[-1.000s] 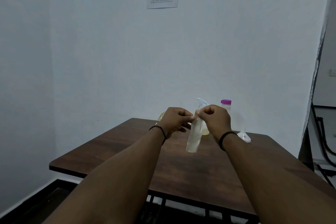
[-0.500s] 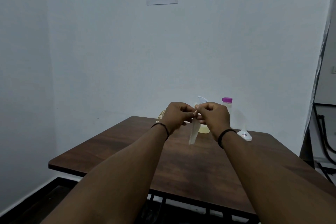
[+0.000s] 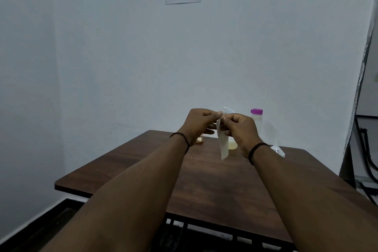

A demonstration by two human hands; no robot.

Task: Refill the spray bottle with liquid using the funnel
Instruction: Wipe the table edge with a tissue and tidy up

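Pinching is what both hands are seen doing: a pale strip of tissue [image 3: 224,145] is held at its top edge between the curled fingers and thumb of the left hand [image 3: 199,122] and those of the right hand [image 3: 240,129], so that it hangs down limp in front of the bottles, above the table [image 3: 143,170]. The strip is judged to be held up and apart from the tabletop so that it can be unfolded or torn, perhaps for wiping; its purpose cannot be told for certain.

The spray bottle [image 3: 232,143] is placed toward the far edge of the table, directly behind the hands, and is largely hidden by them and by the tissue. Only its white nozzle above the knuckles and its clear base, holding a shallow layer of yellowish liquid, can be made out, so it is judged nearly empty and not yet refilled. Whether its head is screwed on cannot be told.

Just to its right, a clear bottle with a purple cap [image 3: 256,117] is seen upright, presumably the supply of liquid. Farther right, a small clear funnel [image 3: 277,148] is left on the table, apart from both bottles and untouched. A small amber object [image 3: 200,139] is glimpsed below the left hand; what it is cannot be told.
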